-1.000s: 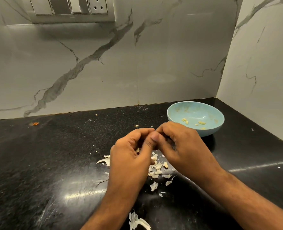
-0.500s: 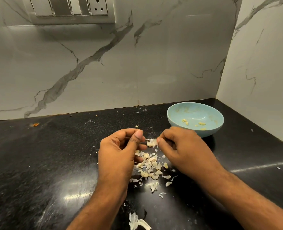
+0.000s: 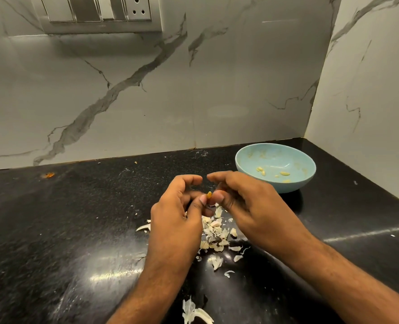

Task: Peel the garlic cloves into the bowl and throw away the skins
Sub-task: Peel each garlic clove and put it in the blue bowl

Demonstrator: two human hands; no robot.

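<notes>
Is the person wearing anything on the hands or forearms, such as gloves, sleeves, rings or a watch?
No. The left hand and the right hand are bare, with no gloves and no rings visible on the fingers. Both forearms are uncovered as far as the picture's edge: no sleeves, watch or bracelet show.

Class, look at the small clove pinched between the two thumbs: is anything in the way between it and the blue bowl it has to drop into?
Nothing visible blocks it. The garlic clove is held between the left hand and the right hand, and the blue bowl sits open just beyond the right hand. The skins lie on the counter below.
</notes>
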